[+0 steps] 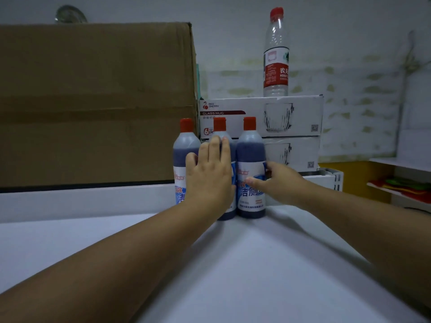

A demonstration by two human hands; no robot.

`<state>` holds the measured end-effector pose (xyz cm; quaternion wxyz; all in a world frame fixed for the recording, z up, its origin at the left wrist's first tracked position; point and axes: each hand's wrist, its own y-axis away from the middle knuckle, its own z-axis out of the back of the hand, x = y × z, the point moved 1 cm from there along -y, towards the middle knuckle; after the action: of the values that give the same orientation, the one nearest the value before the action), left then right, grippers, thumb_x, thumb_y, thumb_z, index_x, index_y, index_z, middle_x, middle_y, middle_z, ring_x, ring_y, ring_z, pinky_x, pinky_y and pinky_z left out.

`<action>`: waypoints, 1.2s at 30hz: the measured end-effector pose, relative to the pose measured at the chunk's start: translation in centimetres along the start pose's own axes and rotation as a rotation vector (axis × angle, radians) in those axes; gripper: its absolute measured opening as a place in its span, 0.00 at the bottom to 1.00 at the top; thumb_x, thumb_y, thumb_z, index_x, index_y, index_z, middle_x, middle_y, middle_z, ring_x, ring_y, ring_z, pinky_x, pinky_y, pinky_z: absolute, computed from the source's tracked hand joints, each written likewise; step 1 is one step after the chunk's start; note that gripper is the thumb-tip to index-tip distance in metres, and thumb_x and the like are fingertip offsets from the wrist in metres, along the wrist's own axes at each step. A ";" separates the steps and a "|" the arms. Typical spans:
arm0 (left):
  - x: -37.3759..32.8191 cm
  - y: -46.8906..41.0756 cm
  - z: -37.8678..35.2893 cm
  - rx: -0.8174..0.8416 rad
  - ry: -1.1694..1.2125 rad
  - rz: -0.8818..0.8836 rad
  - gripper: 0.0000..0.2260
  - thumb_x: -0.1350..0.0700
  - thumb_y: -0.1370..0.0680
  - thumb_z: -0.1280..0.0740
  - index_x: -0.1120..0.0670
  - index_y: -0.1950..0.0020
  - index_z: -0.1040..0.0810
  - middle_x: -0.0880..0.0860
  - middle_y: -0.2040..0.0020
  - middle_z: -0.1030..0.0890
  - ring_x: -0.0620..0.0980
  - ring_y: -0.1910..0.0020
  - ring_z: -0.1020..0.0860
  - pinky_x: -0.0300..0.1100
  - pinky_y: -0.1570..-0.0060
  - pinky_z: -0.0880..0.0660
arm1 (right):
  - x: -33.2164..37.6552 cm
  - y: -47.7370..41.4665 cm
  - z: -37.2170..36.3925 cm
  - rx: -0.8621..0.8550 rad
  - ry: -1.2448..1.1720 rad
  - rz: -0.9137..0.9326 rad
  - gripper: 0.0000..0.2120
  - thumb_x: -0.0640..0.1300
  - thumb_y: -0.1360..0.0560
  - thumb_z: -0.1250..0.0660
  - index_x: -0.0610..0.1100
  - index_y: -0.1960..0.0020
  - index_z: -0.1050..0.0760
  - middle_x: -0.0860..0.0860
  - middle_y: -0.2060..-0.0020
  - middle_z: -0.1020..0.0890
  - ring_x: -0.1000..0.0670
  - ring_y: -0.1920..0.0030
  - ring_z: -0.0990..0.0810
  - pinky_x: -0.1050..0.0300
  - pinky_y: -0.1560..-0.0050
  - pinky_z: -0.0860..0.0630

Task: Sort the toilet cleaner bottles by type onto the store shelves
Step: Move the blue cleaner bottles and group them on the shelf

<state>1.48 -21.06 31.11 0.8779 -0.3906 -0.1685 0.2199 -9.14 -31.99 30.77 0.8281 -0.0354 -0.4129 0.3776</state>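
Observation:
Three toilet cleaner bottles with red caps and dark blue liquid stand side by side on the white shelf (233, 264). The left bottle (183, 157) is partly behind my left hand. My left hand (210, 173) lies flat with straight fingers against the front of the middle bottle (220, 129). My right hand (277, 180) holds the right bottle (250, 169), thumb across its label and fingers round its right side. All three stand upright and touch each other.
A large brown cardboard box (93, 101) stands at the left behind the shelf lip. Two stacked white glass mug boxes (261, 117) sit behind the bottles, with a clear water bottle (276, 54) on top. Lower shelves with coloured items (405, 187) lie at the right.

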 end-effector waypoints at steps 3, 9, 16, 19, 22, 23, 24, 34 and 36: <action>0.7 0.1 1.0 0.001 0.064 -0.045 0.37 0.40 0.23 0.40 0.52 0.22 0.54 0.54 0.22 0.50 0.55 0.25 0.50 0.52 0.29 0.47 | 0.7 0.8 0.5 -0.203 0.263 0.025 0.25 0.60 0.26 0.37 0.45 0.35 0.31 0.46 0.40 0.25 0.46 0.42 0.25 0.48 0.45 0.25; 2.5 2.9 7.9 -0.081 0.327 -0.211 0.27 0.47 0.22 0.37 0.49 0.25 0.39 0.51 0.24 0.39 0.50 0.25 0.41 0.49 0.29 0.40 | 4.7 5.9 1.7 -0.279 0.200 0.382 0.27 0.54 0.23 0.39 0.48 0.27 0.40 0.49 0.29 0.35 0.48 0.31 0.35 0.49 0.34 0.33; 6.3 15.3 14.7 -0.131 0.408 -0.326 0.13 0.56 0.23 0.40 0.60 0.62 0.21 0.48 0.68 0.26 0.43 0.70 0.27 0.33 0.67 0.30 | 6.8 18.0 1.3 0.034 -0.050 1.020 0.15 0.60 0.24 0.43 0.57 0.42 0.27 0.64 0.55 0.25 0.64 0.54 0.26 0.69 0.51 0.29; 6.1 21.7 14.9 0.065 0.367 -0.370 0.18 0.53 0.22 0.41 0.58 0.66 0.20 0.49 0.71 0.23 0.42 0.71 0.27 0.34 0.66 0.31 | 3.6 22.5 -2.0 0.080 -0.098 1.216 0.08 0.46 0.24 0.38 0.49 0.54 0.19 0.53 0.62 0.22 0.52 0.60 0.27 0.61 0.58 0.32; 6.3 26.9 10.7 0.142 0.427 -0.336 0.14 0.57 0.25 0.37 0.57 0.70 0.22 0.51 0.72 0.24 0.49 0.74 0.29 0.40 0.72 0.33 | -0.4 24.8 -8.1 0.267 -0.034 1.187 0.07 0.42 0.27 0.36 0.46 0.62 0.21 0.50 0.67 0.23 0.48 0.64 0.28 0.56 0.64 0.32; 6.9 28.3 8.4 0.191 0.449 -0.291 0.13 0.57 0.25 0.37 0.57 0.70 0.23 0.50 0.73 0.26 0.48 0.74 0.31 0.40 0.73 0.35 | -1.8 25.0 -10.4 0.400 0.019 1.136 0.07 0.43 0.27 0.36 0.47 0.62 0.22 0.50 0.67 0.22 0.49 0.64 0.28 0.56 0.65 0.30; 7.8 29.7 5.7 0.257 0.451 -0.217 0.13 0.56 0.25 0.37 0.56 0.70 0.24 0.49 0.73 0.27 0.47 0.74 0.32 0.39 0.73 0.36 | -3.3 24.5 -12.8 0.524 0.058 1.037 0.07 0.44 0.27 0.36 0.47 0.61 0.22 0.51 0.66 0.21 0.51 0.64 0.27 0.56 0.64 0.29; 14.4 36.8 -10.8 0.766 0.146 0.704 0.20 0.48 0.25 0.33 0.55 0.37 0.29 0.55 0.40 0.23 0.54 0.45 0.22 0.45 0.48 0.27 | -12.5 21.4 -29.1 0.790 0.017 -0.362 0.17 0.55 0.25 0.36 0.47 0.41 0.30 0.48 0.50 0.22 0.49 0.58 0.22 0.55 0.56 0.22; 14.1 36.7 -12.3 0.834 0.077 0.738 0.28 0.44 0.27 0.31 0.56 0.32 0.34 0.55 0.37 0.25 0.54 0.42 0.24 0.46 0.46 0.27 | -12.5 21.6 -30.9 0.772 -0.131 -0.604 0.21 0.56 0.25 0.35 0.43 0.40 0.33 0.45 0.50 0.23 0.48 0.54 0.22 0.54 0.56 0.19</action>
<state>9.81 0.63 -2.94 0.8284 -0.0510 0.1132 0.5463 -4.73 -16.98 -5.78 0.8255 0.4189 -0.2860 0.2476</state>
